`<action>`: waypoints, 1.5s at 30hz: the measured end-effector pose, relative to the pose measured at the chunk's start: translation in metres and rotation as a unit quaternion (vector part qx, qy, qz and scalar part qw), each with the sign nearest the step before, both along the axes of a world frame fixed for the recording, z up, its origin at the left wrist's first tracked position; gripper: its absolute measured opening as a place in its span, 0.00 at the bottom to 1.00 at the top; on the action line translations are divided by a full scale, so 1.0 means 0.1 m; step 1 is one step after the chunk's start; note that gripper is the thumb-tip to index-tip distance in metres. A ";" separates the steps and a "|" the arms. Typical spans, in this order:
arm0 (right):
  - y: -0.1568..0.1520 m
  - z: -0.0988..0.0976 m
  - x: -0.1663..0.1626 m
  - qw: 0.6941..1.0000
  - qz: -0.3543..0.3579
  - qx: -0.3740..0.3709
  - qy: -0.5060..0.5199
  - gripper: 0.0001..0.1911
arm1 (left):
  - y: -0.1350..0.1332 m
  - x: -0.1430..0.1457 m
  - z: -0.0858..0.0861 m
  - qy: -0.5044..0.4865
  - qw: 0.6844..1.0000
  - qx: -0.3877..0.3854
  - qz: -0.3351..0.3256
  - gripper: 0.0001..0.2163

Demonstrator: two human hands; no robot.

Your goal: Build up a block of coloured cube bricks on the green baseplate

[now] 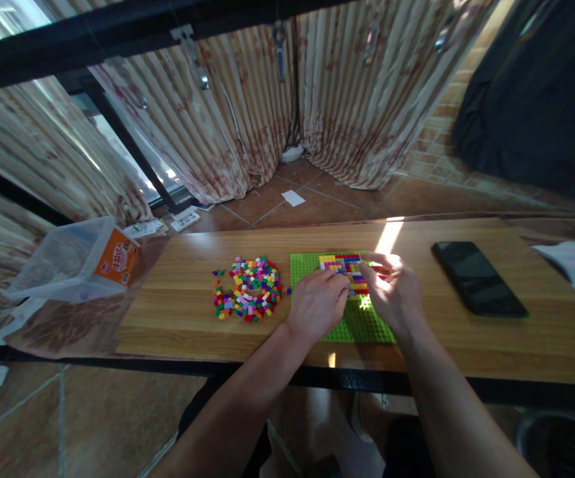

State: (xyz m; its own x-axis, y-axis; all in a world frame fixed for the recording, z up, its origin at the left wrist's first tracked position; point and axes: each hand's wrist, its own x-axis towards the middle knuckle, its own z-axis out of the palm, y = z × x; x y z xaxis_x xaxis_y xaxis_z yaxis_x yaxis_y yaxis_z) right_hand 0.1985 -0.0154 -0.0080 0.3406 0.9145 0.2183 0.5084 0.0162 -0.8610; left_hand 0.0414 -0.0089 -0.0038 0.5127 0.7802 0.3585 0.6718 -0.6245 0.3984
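Observation:
A green baseplate [362, 325] lies on the wooden table [178, 318], with rows of small coloured bricks [340, 262] pressed onto its far part. My left hand [317, 305] rests on the plate with its fingers curled towards the bricks; whether it holds a brick is hidden. My right hand [392, 292] lies over the plate's right side, fingertips bent down onto the brick rows. A loose pile of small coloured bricks [248, 289] sits on the table just left of the plate.
A black phone [477, 277] lies on the table to the right. A clear plastic bin [68, 262] with an orange label lies tipped at the left end. White paper [574, 265] sits at the far right. Curtains hang behind.

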 end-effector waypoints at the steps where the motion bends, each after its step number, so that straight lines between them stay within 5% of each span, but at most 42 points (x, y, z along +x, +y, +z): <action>1: 0.00 0.01 0.00 1.000 -0.002 -0.005 -0.003 0.17 | 0.00 0.01 0.00 -0.005 1.000 -0.004 0.004 0.05; 17: 0.00 -0.04 0.02 0.989 0.091 -0.037 0.108 0.28 | -0.09 0.07 -0.08 -0.044 0.997 -0.028 0.057 0.10; 45: 0.03 -0.10 0.10 0.983 0.131 -0.040 0.125 0.25 | -0.12 0.17 -0.10 -0.032 0.994 -0.017 0.106 0.07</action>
State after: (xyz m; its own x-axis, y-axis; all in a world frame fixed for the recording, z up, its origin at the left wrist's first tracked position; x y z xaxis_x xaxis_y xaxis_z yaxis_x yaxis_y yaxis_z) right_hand 0.2087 -0.0126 -0.0176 0.1241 0.9890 0.0807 0.2680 0.0449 -0.9624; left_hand 0.0585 -0.0208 -0.0136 0.3130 0.8802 0.3566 0.7586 -0.4577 0.4638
